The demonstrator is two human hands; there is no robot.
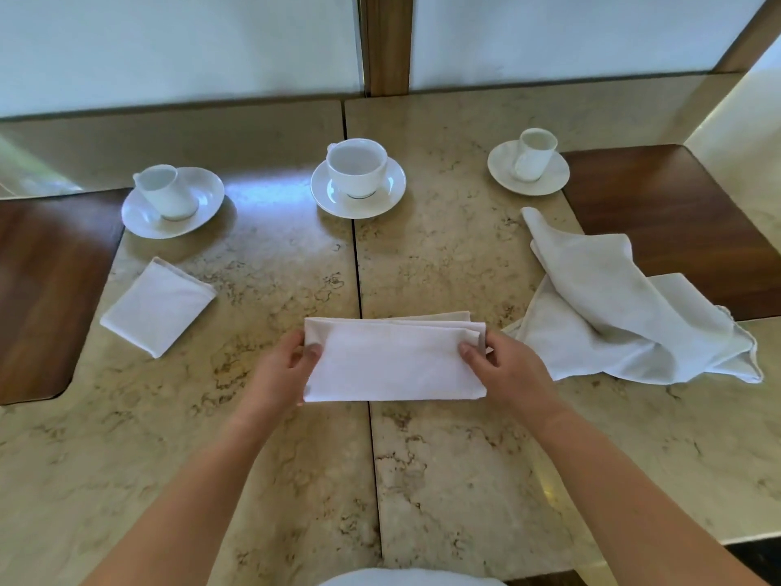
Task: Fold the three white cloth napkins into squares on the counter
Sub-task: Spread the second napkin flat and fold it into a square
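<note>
A white napkin folded into a long rectangle [393, 359] lies on the marble counter [456, 458] straight in front of me. My left hand [281, 370] pinches its left end, thumb on top. My right hand [505, 365] pinches its right end, where several layers show. A second napkin, folded into a square [157, 306], rests to the left. A third napkin [629, 306] lies crumpled and unfolded at the right, partly over a dark wooden inset.
Three white cups on saucers stand along the back: left [171, 200], centre [358, 175], right [529, 164]. Dark wooden insets [46, 285] flank the counter on both sides. A seam runs down the counter's middle under the napkin.
</note>
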